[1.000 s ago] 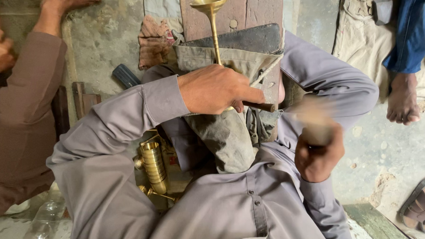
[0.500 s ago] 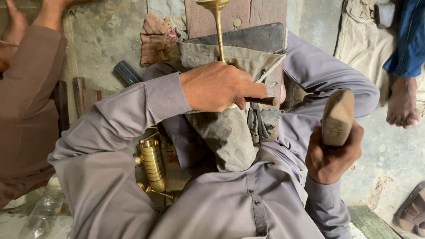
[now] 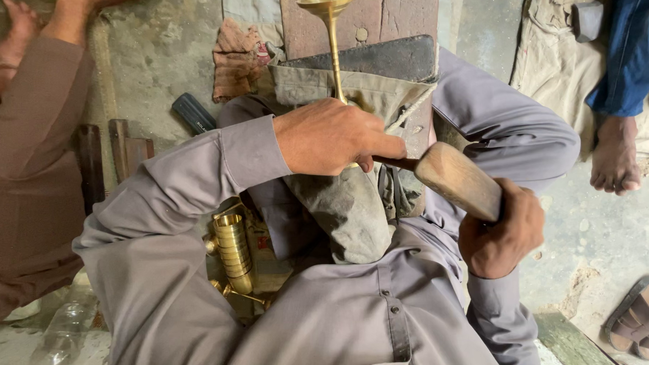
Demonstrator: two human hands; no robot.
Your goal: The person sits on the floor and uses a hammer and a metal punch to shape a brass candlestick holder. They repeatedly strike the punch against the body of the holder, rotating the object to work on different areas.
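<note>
left hand [image 3: 334, 137]: closed around the lower stem of a brass funnel-topped piece [image 3: 329, 27], pinning it against a grey cloth pad [image 3: 347, 203] on the lap
brass piece: upright in view, flared cup at the far end, thin stem running down into the fist (bottom end hidden by the fingers)
right hand [image 3: 500, 230]: clamped on a wooden mallet [image 3: 457, 179], right of the left hand
mallet: pale wooden head angled toward the left fist, its far tip just beside the knuckles; cannot tell if it touches
backing: dark block [image 3: 378, 58] and reddish wooden plank [image 3: 397, 11] behind the stem, far centre
near left: stack of brass rings [image 3: 233, 243] between the knees, on the floor
far left: another person's brown sleeve [image 3: 21, 157]
right edge: bare foot [image 3: 615, 158] and a sandal [image 3: 642, 322] on the concrete floor
</note>
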